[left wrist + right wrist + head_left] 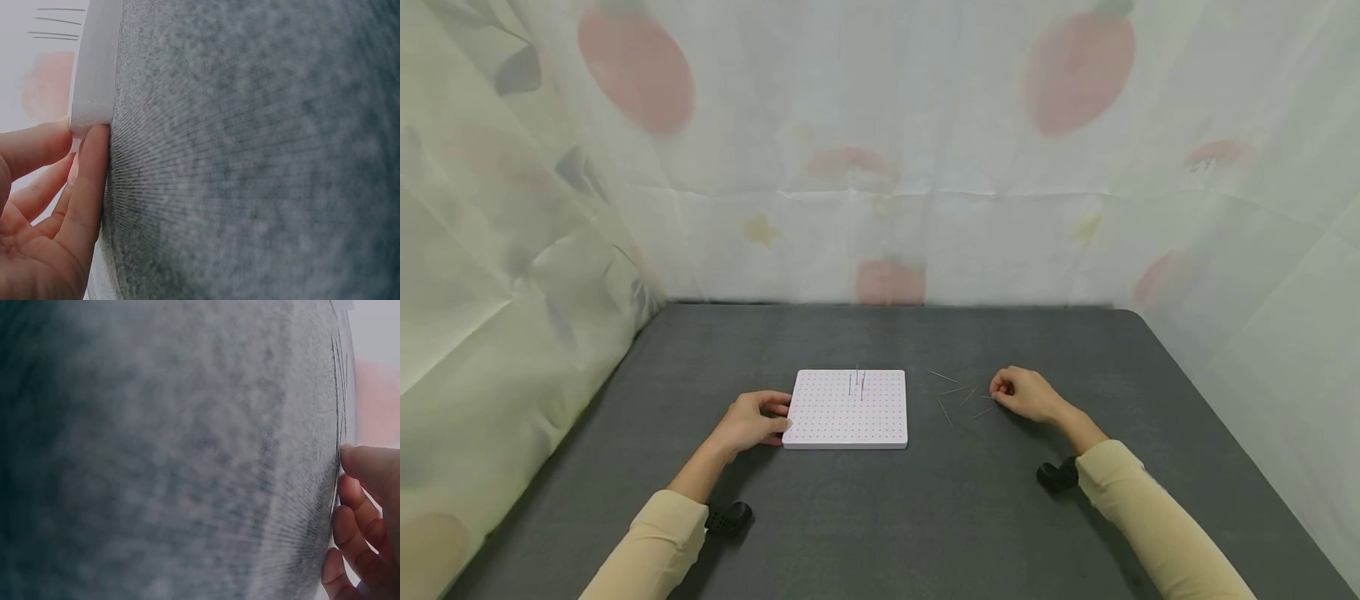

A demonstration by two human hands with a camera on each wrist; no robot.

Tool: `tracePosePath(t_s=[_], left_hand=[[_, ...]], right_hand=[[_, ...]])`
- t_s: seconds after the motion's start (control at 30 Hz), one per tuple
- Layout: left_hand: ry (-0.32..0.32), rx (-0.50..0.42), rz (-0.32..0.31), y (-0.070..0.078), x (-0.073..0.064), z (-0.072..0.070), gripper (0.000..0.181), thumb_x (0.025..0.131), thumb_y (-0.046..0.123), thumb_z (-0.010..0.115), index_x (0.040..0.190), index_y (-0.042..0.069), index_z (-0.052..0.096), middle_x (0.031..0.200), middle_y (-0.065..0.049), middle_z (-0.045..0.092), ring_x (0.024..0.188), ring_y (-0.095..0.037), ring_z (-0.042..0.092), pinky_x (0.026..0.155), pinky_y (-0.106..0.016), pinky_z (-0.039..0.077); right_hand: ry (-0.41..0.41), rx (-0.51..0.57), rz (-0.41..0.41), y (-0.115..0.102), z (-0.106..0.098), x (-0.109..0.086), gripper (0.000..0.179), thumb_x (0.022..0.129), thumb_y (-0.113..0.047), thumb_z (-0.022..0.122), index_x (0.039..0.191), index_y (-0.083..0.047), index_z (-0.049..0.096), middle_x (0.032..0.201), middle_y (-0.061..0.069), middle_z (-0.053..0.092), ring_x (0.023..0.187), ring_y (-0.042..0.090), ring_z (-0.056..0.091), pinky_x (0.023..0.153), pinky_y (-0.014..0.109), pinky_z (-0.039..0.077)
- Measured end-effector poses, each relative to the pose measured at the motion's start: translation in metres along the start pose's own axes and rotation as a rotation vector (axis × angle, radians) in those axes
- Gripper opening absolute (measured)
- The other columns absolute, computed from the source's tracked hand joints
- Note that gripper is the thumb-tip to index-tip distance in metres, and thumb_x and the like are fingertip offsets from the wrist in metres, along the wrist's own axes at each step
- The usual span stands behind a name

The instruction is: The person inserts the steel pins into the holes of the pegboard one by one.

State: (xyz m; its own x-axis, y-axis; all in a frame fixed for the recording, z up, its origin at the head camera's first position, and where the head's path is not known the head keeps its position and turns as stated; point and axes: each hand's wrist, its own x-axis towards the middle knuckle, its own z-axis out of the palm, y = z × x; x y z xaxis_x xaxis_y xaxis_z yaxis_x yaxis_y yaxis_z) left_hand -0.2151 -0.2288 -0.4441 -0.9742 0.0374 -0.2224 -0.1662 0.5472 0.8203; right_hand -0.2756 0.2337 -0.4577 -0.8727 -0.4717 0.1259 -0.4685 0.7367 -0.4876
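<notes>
A white board (pixel 842 421) with a grid of small holes lies flat on the dark table. Several thin metal needles (pixel 862 387) stand upright in its far half. My left hand (pixel 754 421) grips the board's left edge; in the left wrist view the thumb (pixel 44 147) is at the top edge and a finger (pixel 90 181) lies against the side. Right of the board, my right hand (pixel 1024 393) rests low over the table, fingers curled, thumb and fingertips at the end of a thin needle (pixel 987 397).
Several loose needles (pixel 946 412) lie scattered on the dark table (pixel 880 517) between the board and the right hand. A patterned curtain (pixel 887 225) hangs behind the table and along both sides. Each wrist carries a black strapped device (pixel 1057 475).
</notes>
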Motion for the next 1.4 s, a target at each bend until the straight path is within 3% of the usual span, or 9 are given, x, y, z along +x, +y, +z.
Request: tracePosePath(t_s=[0.53,0.77,1.23,1.4], left_hand=[[0.011,0.001,0.003,-0.0009,-0.0005,0.001,0.048,0.087,0.0,0.069,0.133,-0.004,0.056,0.118,-0.023,0.062,0.081,-0.016,0.068,0.069,-0.034,0.063],[0.018,0.01,0.004,0.0,-0.0003,0.0015,0.048,0.087,0.0,0.069,0.132,-0.005,0.057,0.117,-0.023,0.063,0.081,-0.016,0.068,0.069,-0.034,0.063],[0.014,0.003,0.011,0.0011,-0.002,0.0013,0.048,0.087,0.0,0.069,0.133,-0.005,0.056,0.118,-0.024,0.062,0.081,-0.016,0.068,0.068,-0.034,0.063],[0.013,0.006,0.014,0.0008,-0.0022,0.0009,0.048,0.087,0.0,0.069,0.132,-0.006,0.056,0.118,-0.024,0.062,0.081,-0.017,0.068,0.068,-0.034,0.063]], right_hand=[[-0.024,0.0,0.008,-0.0015,-0.0023,-0.0012,0.009,0.092,-0.015,0.067,0.089,-0.007,0.065,0.084,0.002,0.062,0.072,0.004,0.05,0.064,0.023,0.044],[-0.014,-0.005,0.004,-0.0025,-0.0006,-0.0004,0.005,0.092,-0.01,0.066,0.087,-0.009,0.068,0.081,0.003,0.061,0.069,0.005,0.045,0.062,0.021,0.039],[-0.018,-0.029,0.008,-0.0015,0.0006,0.0013,0.009,0.093,-0.011,0.064,0.088,-0.007,0.07,0.081,0.004,0.064,0.069,0.006,0.048,0.062,0.023,0.042],[-0.029,-0.022,0.046,-0.0029,0.0003,0.0028,0.01,0.095,-0.012,0.061,0.09,-0.007,0.069,0.084,0.004,0.064,0.07,0.007,0.049,0.064,0.023,0.042]])
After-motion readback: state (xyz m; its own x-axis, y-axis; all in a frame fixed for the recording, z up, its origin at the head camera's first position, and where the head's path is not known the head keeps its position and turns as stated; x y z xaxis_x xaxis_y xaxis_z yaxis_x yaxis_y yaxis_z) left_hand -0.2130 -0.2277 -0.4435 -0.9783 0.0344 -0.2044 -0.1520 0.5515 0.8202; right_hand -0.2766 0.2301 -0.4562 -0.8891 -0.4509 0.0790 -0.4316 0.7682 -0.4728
